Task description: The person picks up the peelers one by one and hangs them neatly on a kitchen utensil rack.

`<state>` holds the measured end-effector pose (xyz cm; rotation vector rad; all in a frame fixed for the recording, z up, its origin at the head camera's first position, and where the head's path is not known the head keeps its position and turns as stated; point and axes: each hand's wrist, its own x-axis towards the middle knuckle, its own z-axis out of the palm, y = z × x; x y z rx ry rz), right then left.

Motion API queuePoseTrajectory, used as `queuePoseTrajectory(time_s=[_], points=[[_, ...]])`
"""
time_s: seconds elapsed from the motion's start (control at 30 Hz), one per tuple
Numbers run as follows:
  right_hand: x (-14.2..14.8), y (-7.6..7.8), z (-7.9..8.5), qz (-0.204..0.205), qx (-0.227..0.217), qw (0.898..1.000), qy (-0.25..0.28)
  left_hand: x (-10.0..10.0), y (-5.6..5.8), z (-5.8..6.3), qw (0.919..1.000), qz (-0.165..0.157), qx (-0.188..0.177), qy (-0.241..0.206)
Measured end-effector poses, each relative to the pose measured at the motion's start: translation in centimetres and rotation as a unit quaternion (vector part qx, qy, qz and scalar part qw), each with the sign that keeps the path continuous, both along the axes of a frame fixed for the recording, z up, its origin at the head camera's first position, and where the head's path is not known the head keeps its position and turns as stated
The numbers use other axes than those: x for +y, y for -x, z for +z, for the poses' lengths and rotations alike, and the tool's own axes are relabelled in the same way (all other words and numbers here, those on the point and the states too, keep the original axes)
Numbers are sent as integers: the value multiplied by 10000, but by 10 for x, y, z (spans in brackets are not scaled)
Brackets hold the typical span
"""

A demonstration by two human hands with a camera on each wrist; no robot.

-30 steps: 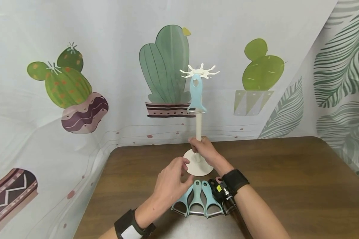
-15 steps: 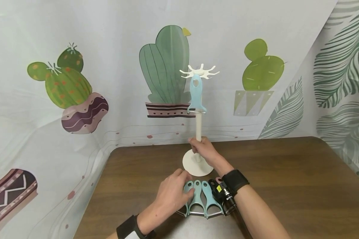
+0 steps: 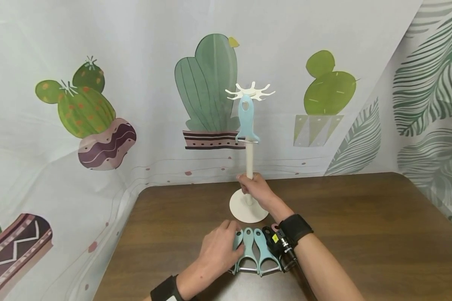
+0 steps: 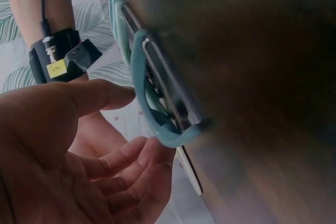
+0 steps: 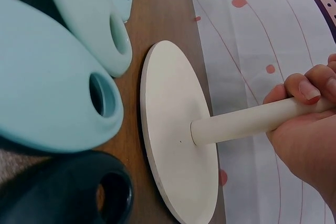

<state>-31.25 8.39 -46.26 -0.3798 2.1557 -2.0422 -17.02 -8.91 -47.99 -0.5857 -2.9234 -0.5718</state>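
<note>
Upright on the table is a white stand with a round base (image 3: 245, 213), a post (image 5: 247, 121) and a spoked hook top (image 3: 251, 91). A light blue peeler (image 3: 246, 115) hangs from one hook. My right hand (image 3: 257, 186) grips the post low down, its fingers wrapped round it. In front of the base several peelers lie fanned in a row. My left hand (image 3: 219, 247) is at the leftmost blue peeler (image 4: 140, 77) and partly hides it in the head view. In the left wrist view thumb and fingertips are at its frame, with a gap between them.
Beside the leftmost peeler lie a pale green peeler (image 3: 248, 246), another blue peeler (image 3: 263, 248) and a black peeler (image 3: 268, 235). A pink handle end (image 3: 275, 227) shows behind the right wristband (image 3: 296, 228). The brown table (image 3: 361, 221) meets a cactus-print cloth (image 3: 150, 83).
My left hand has come down and slightly right from beside the stand's base to the leftmost peeler. My right hand keeps hold of the post; stand and hanging peeler have stayed put.
</note>
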Motion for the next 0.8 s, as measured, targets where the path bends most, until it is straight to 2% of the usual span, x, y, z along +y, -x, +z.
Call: queuePoseTrajectory(time_s=[0.3, 0.8], points=[[0, 0, -1, -9, 31, 10000, 48, 0, 1, -6, 9999, 36, 8, 144], [0, -1, -1, -13, -38, 10000, 4, -3, 5, -6, 9992, 157, -224, 308]])
